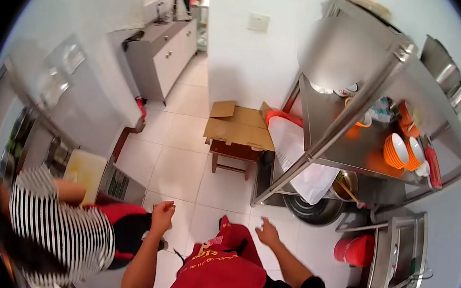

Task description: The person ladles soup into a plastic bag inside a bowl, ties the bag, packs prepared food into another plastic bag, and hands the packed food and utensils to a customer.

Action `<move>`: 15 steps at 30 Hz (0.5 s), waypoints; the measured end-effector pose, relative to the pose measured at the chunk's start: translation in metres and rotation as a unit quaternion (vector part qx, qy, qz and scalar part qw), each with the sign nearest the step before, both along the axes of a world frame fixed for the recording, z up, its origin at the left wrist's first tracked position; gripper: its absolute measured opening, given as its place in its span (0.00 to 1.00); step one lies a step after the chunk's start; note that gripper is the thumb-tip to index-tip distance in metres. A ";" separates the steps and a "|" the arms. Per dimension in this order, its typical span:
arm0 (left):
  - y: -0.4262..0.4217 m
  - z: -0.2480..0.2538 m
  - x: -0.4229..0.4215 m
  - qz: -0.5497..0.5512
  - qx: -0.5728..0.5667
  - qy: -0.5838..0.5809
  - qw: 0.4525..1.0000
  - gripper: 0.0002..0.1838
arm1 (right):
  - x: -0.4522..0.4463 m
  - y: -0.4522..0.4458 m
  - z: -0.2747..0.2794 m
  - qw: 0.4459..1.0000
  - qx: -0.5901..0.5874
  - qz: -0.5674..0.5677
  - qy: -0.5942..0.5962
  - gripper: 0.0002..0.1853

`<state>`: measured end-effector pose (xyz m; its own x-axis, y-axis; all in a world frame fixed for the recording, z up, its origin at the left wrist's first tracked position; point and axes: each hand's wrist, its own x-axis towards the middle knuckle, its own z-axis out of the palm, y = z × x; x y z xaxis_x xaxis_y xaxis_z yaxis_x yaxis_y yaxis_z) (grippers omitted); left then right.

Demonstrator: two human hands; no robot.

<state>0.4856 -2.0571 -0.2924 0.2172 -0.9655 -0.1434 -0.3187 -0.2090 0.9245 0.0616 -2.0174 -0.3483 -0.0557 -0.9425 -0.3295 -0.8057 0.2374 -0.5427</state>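
My left hand (162, 215) hangs over the tiled floor, left of my red apron (218, 270). Its fingers are loosely curled in, with nothing visible in them. On the other side of the apron, my right hand (268, 232) is held out over the floor. Its fingers are apart and empty. Neither hand touches anything. The nearest things ahead are an open cardboard box (240, 131) on a small brown stool (233, 154) and a large dark basin (313, 210) under the metal rack.
A person in a striped shirt (62, 222) stands close at left, by a cutting board (84, 171). A steel rack (332, 126) at right holds orange bowls (396, 151). A red bucket (354, 249) stands before a metal sink unit (397, 260). Beyond is a grey cabinet (164, 54).
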 end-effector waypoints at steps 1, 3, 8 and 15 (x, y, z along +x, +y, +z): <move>-0.021 0.006 -0.008 -0.009 0.025 0.007 1.000 0.13 | 0.002 -0.039 -0.008 0.999 -0.028 0.011 0.036 0.36; -0.055 0.009 -0.020 -0.031 0.089 0.059 0.994 0.13 | 0.018 -0.131 0.024 0.997 -0.035 -0.035 0.056 0.49; -0.115 -0.026 -0.019 -0.121 0.176 0.113 0.970 0.14 | 0.009 -0.363 0.087 0.971 -0.007 -0.184 0.154 0.51; -0.216 -0.019 0.049 -0.091 0.210 0.058 0.972 0.13 | -0.099 -0.472 -0.047 0.901 0.137 -0.348 0.218 0.33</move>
<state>0.5350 -2.2729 -0.3117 0.0068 -0.8374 -0.5465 -0.2844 -0.5256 0.8018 -0.0373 -2.4889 -0.3955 -0.7830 -0.5154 -0.3482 -0.5318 0.8451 -0.0548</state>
